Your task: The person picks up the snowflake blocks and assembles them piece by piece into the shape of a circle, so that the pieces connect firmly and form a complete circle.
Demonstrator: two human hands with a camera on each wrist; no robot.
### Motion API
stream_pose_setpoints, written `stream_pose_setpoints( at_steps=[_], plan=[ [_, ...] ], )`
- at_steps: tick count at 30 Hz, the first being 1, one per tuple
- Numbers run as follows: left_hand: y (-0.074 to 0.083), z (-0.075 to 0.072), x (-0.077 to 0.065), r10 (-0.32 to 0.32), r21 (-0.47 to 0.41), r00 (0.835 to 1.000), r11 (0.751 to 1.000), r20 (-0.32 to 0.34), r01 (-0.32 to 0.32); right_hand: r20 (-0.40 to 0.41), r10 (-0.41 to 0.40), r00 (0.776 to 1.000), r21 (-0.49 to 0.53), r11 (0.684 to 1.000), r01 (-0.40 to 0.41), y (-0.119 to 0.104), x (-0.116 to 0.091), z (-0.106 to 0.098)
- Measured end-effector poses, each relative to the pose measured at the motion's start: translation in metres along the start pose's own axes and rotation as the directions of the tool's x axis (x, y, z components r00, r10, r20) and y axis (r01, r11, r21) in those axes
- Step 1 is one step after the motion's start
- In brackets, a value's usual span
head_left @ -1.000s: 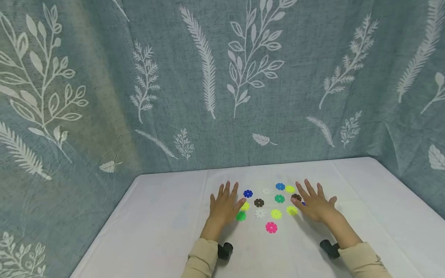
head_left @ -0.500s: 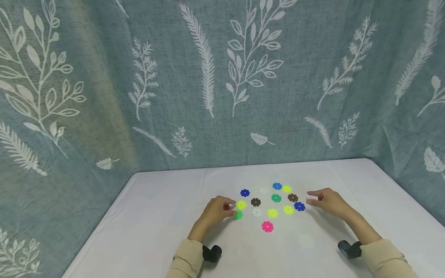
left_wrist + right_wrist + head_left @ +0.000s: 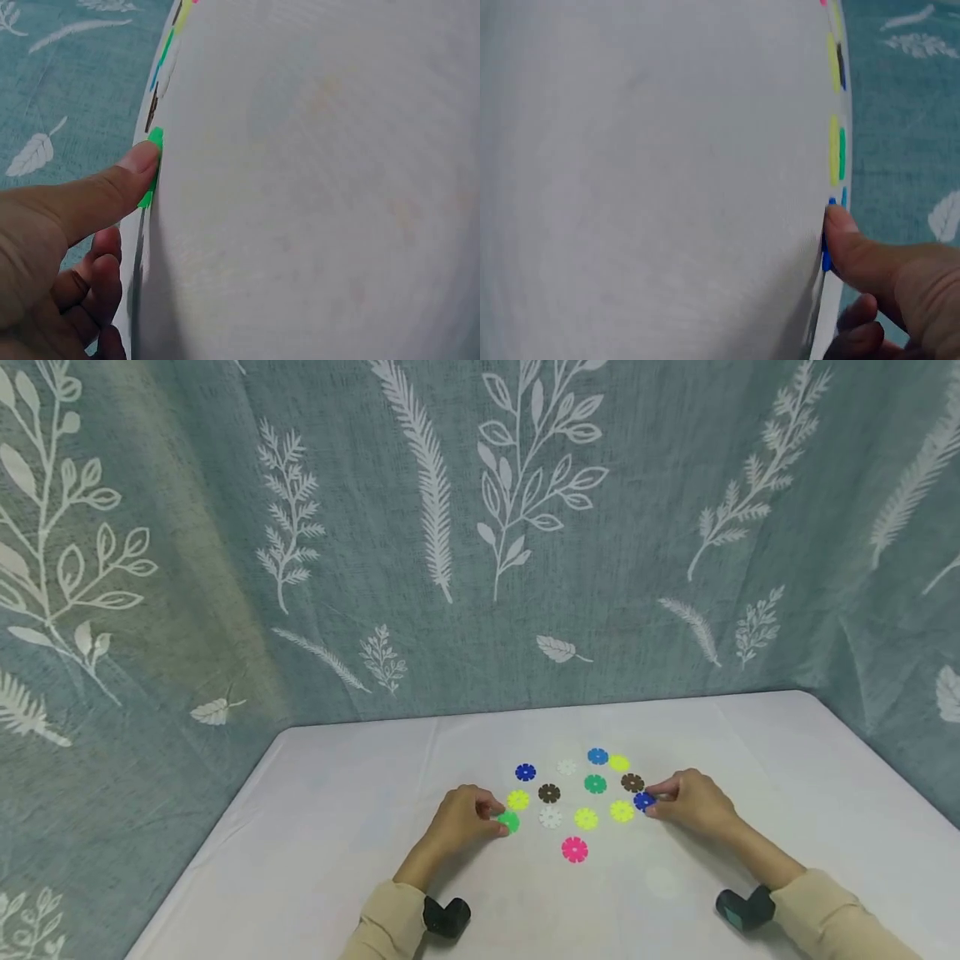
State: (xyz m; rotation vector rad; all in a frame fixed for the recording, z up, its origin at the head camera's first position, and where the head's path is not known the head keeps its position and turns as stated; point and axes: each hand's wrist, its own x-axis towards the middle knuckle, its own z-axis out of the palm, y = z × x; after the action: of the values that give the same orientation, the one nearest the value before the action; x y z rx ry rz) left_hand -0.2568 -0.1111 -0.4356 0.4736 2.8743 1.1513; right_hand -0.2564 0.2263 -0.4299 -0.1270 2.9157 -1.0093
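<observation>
pinched blue disc [image 3: 642, 802], brown disc [image 3: 632, 783] beside, curtain [image 3: 465, 635] behind

Bright green disc [image 3: 511, 822] at left, dark blue disc [image 3: 642, 802] at right, both notched, pinched

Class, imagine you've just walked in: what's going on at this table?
A person is handling small coloured discs on a white-covered table. The left hand pinches a bright green disc; the right hand pinches a dark blue disc. The other discs lie loose and unjoined, the pink disc nearest the person.
</observation>
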Motion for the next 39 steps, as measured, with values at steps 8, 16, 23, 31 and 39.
stream_pose_setpoints(
  at_steps=[8,16,23,31,39],
  plan=[
    [0.006,-0.008,-0.002,0.052,-0.019,0.999,0.998,0.008,-0.052,-0.023,0.009,1.000,-0.072,0.997,-0.010,-0.011,0.001,-0.003],
    [0.035,-0.007,-0.012,0.160,-0.133,0.982,0.976,-0.104,-0.173,0.163,0.070,0.984,0.339,0.933,-0.122,-0.036,-0.003,-0.009],
    [0.068,0.008,-0.017,0.214,-0.247,0.955,0.933,-0.204,-0.261,0.242,0.006,0.970,0.613,0.774,-0.157,-0.076,-0.021,0.003],
    [0.085,0.005,-0.024,0.204,-0.259,0.950,0.929,-0.238,-0.265,0.181,0.001,0.983,0.699,0.703,-0.130,-0.097,-0.030,0.013],
    [0.082,0.007,-0.023,0.256,-0.220,0.931,0.923,-0.260,-0.316,0.133,0.009,0.991,0.688,0.719,-0.099,-0.108,-0.036,0.015]
  ],
)
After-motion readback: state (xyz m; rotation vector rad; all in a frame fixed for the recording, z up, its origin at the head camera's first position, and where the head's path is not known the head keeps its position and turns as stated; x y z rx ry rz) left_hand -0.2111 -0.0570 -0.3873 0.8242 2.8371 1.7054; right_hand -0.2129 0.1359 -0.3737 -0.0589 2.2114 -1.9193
